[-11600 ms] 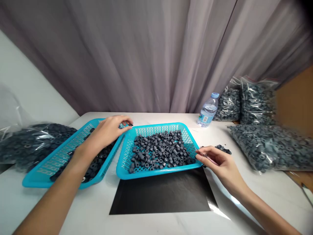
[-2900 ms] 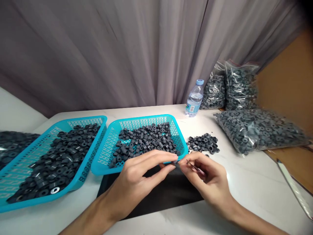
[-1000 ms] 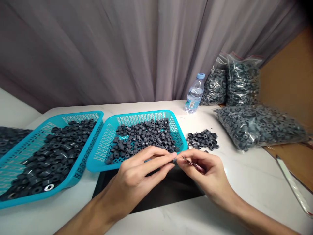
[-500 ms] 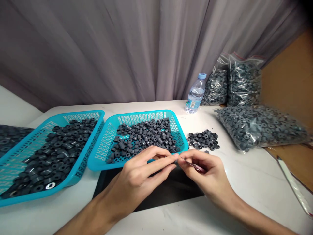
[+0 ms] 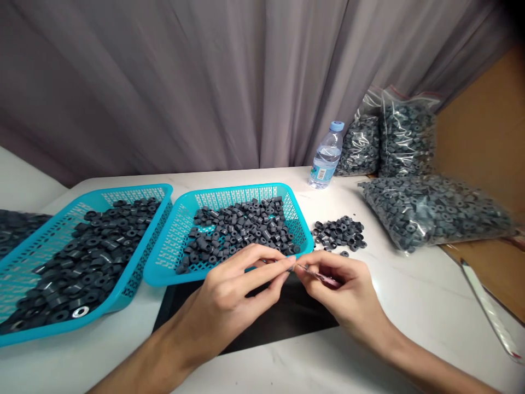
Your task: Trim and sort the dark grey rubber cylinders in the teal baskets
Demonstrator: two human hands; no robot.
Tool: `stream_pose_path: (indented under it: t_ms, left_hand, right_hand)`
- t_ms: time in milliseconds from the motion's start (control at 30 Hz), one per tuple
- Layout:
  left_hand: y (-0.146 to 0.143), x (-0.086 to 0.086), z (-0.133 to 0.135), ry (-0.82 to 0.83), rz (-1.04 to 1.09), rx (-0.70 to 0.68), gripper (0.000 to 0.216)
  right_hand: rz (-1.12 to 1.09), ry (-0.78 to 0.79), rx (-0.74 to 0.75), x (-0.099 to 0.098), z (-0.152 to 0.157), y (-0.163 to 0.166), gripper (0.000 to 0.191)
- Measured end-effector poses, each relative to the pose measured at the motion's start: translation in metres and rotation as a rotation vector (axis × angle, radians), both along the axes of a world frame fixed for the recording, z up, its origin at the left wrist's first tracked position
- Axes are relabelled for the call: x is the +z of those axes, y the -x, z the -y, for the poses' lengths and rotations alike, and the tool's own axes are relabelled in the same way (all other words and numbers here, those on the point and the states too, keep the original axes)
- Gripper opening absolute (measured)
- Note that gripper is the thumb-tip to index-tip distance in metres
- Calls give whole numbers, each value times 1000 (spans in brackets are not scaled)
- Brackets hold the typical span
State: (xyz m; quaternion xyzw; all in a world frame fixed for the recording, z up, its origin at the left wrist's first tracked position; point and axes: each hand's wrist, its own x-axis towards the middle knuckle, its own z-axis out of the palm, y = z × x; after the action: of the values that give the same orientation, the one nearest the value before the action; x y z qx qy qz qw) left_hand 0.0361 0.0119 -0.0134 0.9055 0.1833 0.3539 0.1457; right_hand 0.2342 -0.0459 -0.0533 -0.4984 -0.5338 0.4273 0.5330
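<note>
My left hand is closed, its thumb and fingertips pinched together over the near rim of the middle basket. Whatever it pinches is too small and covered to make out. Close against those fingertips, my right hand grips a thin, pointed, pinkish metal tool, its tip directed at the left fingertips. Just beyond both hands, a blue plastic basket holds many small dark grey ring-shaped rubber-like parts. A loose heap of similar parts lies on the table right of this basket. Beneath the hands is a black mat.
A second blue basket of dark parts stands at the left. Behind the loose heap is a water bottle. Filled plastic bags occupy the right back. A white-handled, knife-like tool rests near the cardboard.
The whole view has shifted slightly, with the scene sitting a little further left. Both hands keep nearly the same pose, fingertips still together, and the right hand still grips the pointed tool.
</note>
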Motion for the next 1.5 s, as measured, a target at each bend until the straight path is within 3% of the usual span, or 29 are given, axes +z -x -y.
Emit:
stream_pose_path:
  t_ms: [233,667,1500]
  left_hand:
    - [-1,3,-1,1,22,19,33]
    - [2,-1,-1,-14,-23,-23,35]
    - [-1,2,-1,-2,39,39,30]
  right_hand:
    - [-18,22,12,3,1,1,6]
    - [28,14,22,2,1,-1,8]
    - [32,24,8,2,1,0,15]
